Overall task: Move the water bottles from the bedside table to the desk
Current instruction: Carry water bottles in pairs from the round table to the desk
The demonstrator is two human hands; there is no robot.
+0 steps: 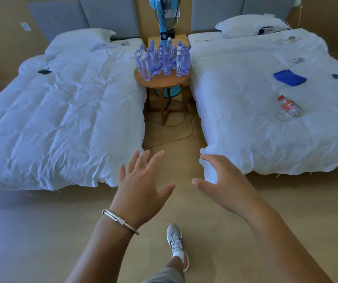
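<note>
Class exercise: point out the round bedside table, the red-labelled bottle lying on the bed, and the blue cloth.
round bedside table (pixel 162 83), head view, bare front of its top.
red-labelled bottle (pixel 289 108), head view, mid-body on the label.
blue cloth (pixel 289 77), head view, centre of the fold.

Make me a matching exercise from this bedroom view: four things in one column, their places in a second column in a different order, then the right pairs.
Things:
1. cluster of water bottles
2. blue cloth
3. red-labelled bottle
4. bracelet

Places:
A. lying on its side on the right bed
B. on the left hand's wrist
C. standing on the round wooden table between the beds
D. on the right bed, farther from the camera than the lone bottle

Pairs: 1-C, 2-D, 3-A, 4-B
</note>
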